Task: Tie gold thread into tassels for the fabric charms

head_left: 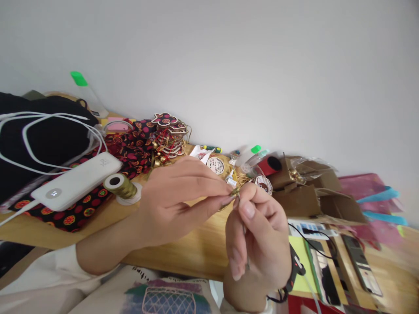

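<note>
My left hand [178, 198] reaches in from the left, its fingertips pinched on a small gold piece [234, 191] above the wooden table [193, 250]. My right hand [258, 237] comes up from below, fingers curled round a thin metal tool [245, 231] whose tip meets the gold piece. Both hands touch at the fingertips. A black band sits on my right wrist. The gold piece is too small to name.
A white power bank [77, 181] with white cables lies on red-dotted black cloth [70, 213] at left. A spool of gold thread [121, 186] stands beside it. Patterned pouches and ornaments [165, 137] pile behind. Open cardboard boxes [314, 192] and printed sheets lie at right.
</note>
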The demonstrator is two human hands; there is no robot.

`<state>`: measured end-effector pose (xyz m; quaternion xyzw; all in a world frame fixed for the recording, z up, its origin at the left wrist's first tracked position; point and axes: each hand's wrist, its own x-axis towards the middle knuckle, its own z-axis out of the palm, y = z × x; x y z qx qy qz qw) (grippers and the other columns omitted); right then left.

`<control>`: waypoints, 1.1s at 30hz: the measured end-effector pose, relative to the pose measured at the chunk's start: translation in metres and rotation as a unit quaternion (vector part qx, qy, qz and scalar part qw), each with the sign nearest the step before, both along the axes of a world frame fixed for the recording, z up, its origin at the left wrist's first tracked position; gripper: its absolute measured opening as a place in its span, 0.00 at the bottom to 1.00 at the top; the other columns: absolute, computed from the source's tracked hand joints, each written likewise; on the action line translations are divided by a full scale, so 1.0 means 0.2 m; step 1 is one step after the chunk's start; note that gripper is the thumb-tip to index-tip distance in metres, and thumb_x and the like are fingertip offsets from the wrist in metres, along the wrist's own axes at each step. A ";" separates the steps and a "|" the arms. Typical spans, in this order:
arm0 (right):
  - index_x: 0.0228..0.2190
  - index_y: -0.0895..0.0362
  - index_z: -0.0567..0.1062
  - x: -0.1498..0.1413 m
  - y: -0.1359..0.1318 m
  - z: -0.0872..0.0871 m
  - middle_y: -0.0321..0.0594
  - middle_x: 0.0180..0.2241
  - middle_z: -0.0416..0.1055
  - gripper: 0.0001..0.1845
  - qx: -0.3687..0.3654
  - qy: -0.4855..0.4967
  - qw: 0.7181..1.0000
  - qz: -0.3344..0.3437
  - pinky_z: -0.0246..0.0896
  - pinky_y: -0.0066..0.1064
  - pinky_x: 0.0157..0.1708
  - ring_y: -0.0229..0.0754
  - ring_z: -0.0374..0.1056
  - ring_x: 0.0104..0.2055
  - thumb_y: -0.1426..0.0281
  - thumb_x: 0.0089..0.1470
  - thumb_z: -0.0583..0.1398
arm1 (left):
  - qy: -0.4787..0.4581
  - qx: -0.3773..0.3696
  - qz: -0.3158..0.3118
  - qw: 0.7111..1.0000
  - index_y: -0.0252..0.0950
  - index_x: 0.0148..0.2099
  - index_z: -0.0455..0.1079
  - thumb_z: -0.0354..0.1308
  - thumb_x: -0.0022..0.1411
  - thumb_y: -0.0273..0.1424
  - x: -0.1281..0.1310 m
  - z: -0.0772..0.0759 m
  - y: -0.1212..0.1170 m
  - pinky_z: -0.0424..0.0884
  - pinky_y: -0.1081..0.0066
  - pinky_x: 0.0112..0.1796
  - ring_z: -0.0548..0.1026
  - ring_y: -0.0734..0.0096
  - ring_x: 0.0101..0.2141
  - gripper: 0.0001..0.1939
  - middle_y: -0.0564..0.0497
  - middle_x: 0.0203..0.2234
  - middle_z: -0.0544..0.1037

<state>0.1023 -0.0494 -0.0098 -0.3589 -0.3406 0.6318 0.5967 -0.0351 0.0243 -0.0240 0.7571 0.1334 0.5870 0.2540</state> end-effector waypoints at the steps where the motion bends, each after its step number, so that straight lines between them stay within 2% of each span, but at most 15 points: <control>1: 0.29 0.54 0.70 0.00 0.00 0.00 0.28 0.10 0.69 0.09 0.008 -0.006 1.000 -0.002 0.51 0.15 0.07 0.30 0.56 0.06 0.65 0.61 0.61 | -0.001 -0.002 0.003 1.000 0.35 0.34 0.74 0.64 0.60 0.20 0.00 0.00 0.00 0.76 0.66 0.34 0.78 0.71 0.30 0.05 0.49 0.28 0.82; 3: 0.29 0.54 0.71 0.00 0.00 -0.01 0.28 0.10 0.68 0.09 0.036 -0.047 0.998 -0.031 0.50 0.16 0.08 0.30 0.57 0.07 0.66 0.61 0.61 | 0.000 -0.001 0.004 1.000 0.35 0.35 0.74 0.64 0.60 0.20 0.00 0.00 0.00 0.76 0.67 0.34 0.78 0.71 0.29 0.05 0.50 0.28 0.82; 5: 0.29 0.54 0.73 0.00 0.00 -0.02 0.28 0.12 0.69 0.07 0.079 -0.125 0.984 -0.100 0.54 0.17 0.11 0.30 0.61 0.10 0.69 0.60 0.62 | 0.012 -0.002 0.008 1.000 0.36 0.36 0.74 0.63 0.59 0.20 0.00 0.01 -0.01 0.76 0.66 0.35 0.79 0.71 0.30 0.07 0.51 0.28 0.82; 7: 0.31 0.53 0.75 0.01 0.00 -0.04 0.30 0.18 0.72 0.03 0.136 -0.220 0.949 -0.179 0.61 0.21 0.17 0.32 0.66 0.16 0.72 0.58 0.64 | 0.029 -0.001 0.016 0.999 0.37 0.36 0.73 0.62 0.60 0.19 -0.01 0.01 -0.01 0.76 0.66 0.36 0.79 0.70 0.30 0.07 0.52 0.28 0.82; 9: 0.34 0.52 0.77 0.02 0.00 -0.05 0.33 0.24 0.74 0.05 0.195 -0.305 0.904 -0.228 0.66 0.26 0.23 0.34 0.69 0.24 0.75 0.56 0.65 | 0.032 0.004 0.032 0.999 0.38 0.36 0.72 0.61 0.60 0.20 -0.01 0.02 -0.01 0.76 0.65 0.35 0.78 0.71 0.30 0.08 0.53 0.28 0.82; 12: 0.37 0.51 0.78 0.04 0.03 -0.06 0.36 0.30 0.76 0.10 0.277 -0.375 0.853 -0.237 0.69 0.30 0.28 0.37 0.71 0.29 0.78 0.56 0.63 | 0.028 0.008 0.052 0.998 0.39 0.37 0.72 0.62 0.59 0.19 -0.01 0.02 -0.02 0.75 0.66 0.35 0.77 0.72 0.29 0.08 0.54 0.28 0.82; 16: 0.39 0.53 0.77 0.06 0.06 -0.05 0.38 0.32 0.77 0.11 0.337 -0.405 0.814 -0.243 0.73 0.33 0.30 0.40 0.74 0.33 0.79 0.57 0.61 | 0.033 0.013 0.053 0.998 0.36 0.36 0.72 0.62 0.60 0.19 -0.02 0.02 -0.03 0.74 0.67 0.35 0.77 0.73 0.29 0.07 0.53 0.27 0.81; 20: 0.40 0.53 0.78 0.06 0.07 -0.04 0.38 0.33 0.78 0.15 0.355 -0.414 0.801 -0.245 0.74 0.34 0.33 0.41 0.75 0.36 0.82 0.55 0.61 | 0.032 0.017 0.056 0.998 0.33 0.36 0.73 0.62 0.59 0.18 -0.02 0.03 -0.03 0.73 0.67 0.34 0.77 0.73 0.29 0.06 0.50 0.27 0.81; 25: 0.41 0.52 0.78 0.06 0.07 -0.04 0.38 0.34 0.79 0.17 0.363 -0.423 0.794 -0.241 0.75 0.36 0.35 0.42 0.76 0.38 0.84 0.54 0.61 | 0.041 0.024 0.074 0.996 0.38 0.37 0.72 0.61 0.60 0.20 -0.02 0.03 -0.03 0.73 0.67 0.34 0.77 0.73 0.29 0.07 0.54 0.27 0.81; 33: 0.41 0.53 0.79 0.07 0.08 -0.05 0.37 0.33 0.79 0.18 0.378 -0.436 0.777 -0.250 0.76 0.36 0.35 0.42 0.77 0.37 0.84 0.53 0.62 | 0.054 0.029 0.086 0.994 0.36 0.36 0.72 0.61 0.60 0.20 -0.03 0.04 -0.03 0.73 0.69 0.36 0.78 0.75 0.29 0.06 0.54 0.27 0.82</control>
